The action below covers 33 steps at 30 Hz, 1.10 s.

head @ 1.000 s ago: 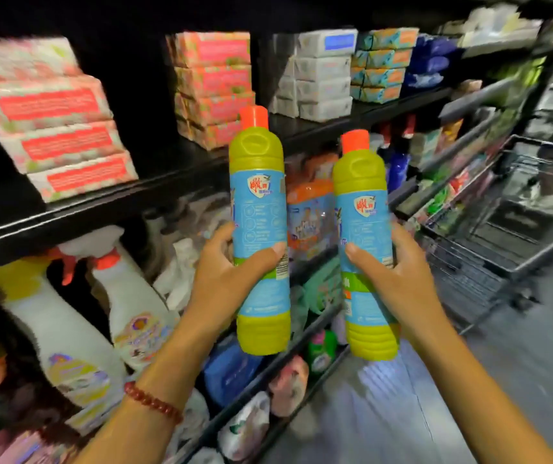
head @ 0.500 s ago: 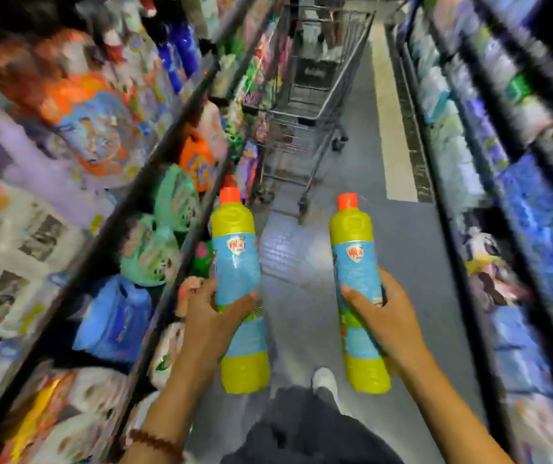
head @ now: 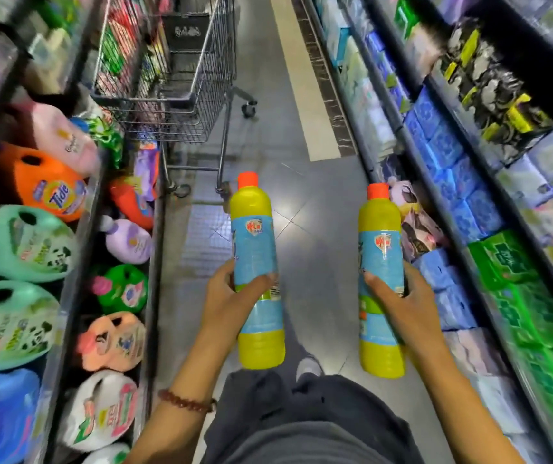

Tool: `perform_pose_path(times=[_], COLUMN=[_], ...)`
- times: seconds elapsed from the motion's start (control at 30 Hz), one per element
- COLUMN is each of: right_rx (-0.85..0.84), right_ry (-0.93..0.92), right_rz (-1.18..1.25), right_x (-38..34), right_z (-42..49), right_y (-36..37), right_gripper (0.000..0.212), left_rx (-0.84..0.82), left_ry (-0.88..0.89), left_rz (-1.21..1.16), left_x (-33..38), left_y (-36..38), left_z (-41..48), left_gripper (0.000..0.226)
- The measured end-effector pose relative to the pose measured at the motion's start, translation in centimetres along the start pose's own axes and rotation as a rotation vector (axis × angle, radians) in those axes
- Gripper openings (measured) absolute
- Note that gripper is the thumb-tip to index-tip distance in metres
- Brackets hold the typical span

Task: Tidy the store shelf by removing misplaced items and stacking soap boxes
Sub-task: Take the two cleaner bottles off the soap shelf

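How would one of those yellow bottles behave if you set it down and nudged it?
The yellow bottle in the left hand looks like rigid plastic, so it probably keeps its shape when gripped. Tall and narrow, it would likely tip if nudged high, then roll on its round body. Its glossy label may feel slightly slippery.
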State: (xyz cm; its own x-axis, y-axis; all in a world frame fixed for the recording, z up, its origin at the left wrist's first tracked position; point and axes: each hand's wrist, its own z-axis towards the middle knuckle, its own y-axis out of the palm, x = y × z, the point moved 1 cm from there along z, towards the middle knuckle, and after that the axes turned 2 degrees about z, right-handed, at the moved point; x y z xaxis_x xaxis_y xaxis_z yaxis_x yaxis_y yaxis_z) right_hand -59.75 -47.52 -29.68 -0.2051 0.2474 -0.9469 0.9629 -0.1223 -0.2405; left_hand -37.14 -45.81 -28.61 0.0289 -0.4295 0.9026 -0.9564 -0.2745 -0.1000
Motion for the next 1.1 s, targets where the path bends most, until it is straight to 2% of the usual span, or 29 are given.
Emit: perform_pose_path(times=[0.33, 0.5, 0.7, 0.8, 0.9, 1.0, 1.1], right_rx=[-0.012, -0.037, -0.098, -0.138, -0.183, -0.232, -0.302], right_ry=[0.008, -0.012, -0.009, 0.014, 0.028, -0.017, -0.051], right_rz=[0.086, 0.037, 0.043, 0.076, 0.093, 0.061, -0.012], right_x=[-4.5, -8.2, -13.9, -15.7, -17.2, -18.5, -20.7], right_z=[17.8, 29.9, 42.7, 48.9, 55.5, 63.0, 69.7], right_y=[2.3, 6.6, 10.8, 12.3, 13.8, 15.5, 17.8], right_gripper=[0.017, 0.019, 0.015, 0.021, 0.030, 0.020, 0.027], left_rx=[0.106, 0.090, 0.106, 0.113, 0.144, 0.211, 0.289], left_ry=[-0.055, -0.012, 0.076, 0.087, 0.074, 0.063, 0.061], left_rz=[-0.101, -0.118, -0.131, -0.130, -0.157, -0.208, -0.251], left_x=[5.7, 11.9, 19.5, 22.0, 24.0, 25.9, 28.0], left_y=[5.0, 5.4, 6.9, 8.1, 9.4, 10.7, 11.6], left_z=[15.5, 27.0, 39.0, 44.4, 49.9, 55.6, 60.4], left_gripper=[0.018, 0.059, 0.026, 0.013, 0.017, 0.026, 0.027])
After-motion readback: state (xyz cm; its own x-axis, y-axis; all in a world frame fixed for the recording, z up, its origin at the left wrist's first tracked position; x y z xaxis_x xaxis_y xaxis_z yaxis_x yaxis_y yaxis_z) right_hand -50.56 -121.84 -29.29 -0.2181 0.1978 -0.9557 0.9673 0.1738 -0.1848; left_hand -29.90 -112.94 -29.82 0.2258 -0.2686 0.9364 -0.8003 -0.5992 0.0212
